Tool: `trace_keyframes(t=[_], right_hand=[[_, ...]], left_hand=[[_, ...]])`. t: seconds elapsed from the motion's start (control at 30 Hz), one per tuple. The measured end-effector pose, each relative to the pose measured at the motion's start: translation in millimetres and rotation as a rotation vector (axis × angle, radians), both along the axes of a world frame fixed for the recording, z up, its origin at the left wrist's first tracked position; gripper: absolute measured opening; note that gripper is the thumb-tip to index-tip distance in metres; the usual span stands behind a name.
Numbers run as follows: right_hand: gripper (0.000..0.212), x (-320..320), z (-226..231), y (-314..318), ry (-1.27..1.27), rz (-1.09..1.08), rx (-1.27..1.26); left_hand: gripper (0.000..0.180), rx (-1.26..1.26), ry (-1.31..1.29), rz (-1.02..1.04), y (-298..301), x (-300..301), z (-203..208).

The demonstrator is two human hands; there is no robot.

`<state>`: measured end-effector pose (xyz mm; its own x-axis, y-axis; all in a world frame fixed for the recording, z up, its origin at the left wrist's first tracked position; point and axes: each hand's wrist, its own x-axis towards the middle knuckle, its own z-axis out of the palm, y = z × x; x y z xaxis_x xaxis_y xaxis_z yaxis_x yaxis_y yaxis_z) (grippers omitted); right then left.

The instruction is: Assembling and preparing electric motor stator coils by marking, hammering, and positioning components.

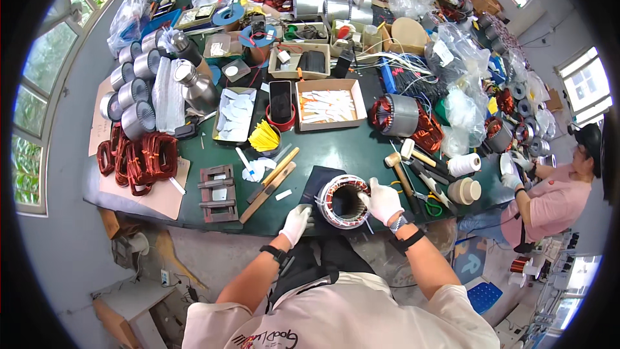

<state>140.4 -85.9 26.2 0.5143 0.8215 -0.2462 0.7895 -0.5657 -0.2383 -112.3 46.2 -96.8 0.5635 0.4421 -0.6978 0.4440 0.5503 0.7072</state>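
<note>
A motor stator (344,201) stands upright near the table's front edge, its open bore facing up. Copper windings and white lacing ring its top. On its right side my right hand (383,203), in a white glove, is closed over the rim, fingers at the inner edge. My left hand (297,225), also gloved, is just left of the stator, apart from it. Its fingers look drawn together by the table edge; whatever they hold, if anything, cannot be made out. Under the stator's left side lies a dark mat (315,184).
Left of me are a slotted metal block (218,194), wooden sticks (271,187) and copper coils (145,158). Hammers (395,163), green-handled scissors (434,205) and a white thread spool (464,165) lie right. Another stator (394,115) stands behind. A co-worker (549,200) sits at right.
</note>
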Motion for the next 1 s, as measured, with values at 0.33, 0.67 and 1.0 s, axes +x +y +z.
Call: trace_keyframes(t=[0.33, 0.67, 1.0], right_hand=[[0.045, 5.3, -5.2, -6.0, 0.087, 0.009, -0.006], [0.044, -9.7, -11.4, -15.7, 0.135, -0.222, 0.044], [0.037, -16.5, -24.6, -26.9, 0.308, -0.277, 0.335]], left_hand=[[0.028, -0.367, -0.109, 0.337, -27.7, 18.2, -49.6], [0.030, -0.343, -0.139, 0.345, -9.8, 31.3, -39.8], [0.019, 1.300, 0.301, -0.702, -14.4, 48.5, -58.7]])
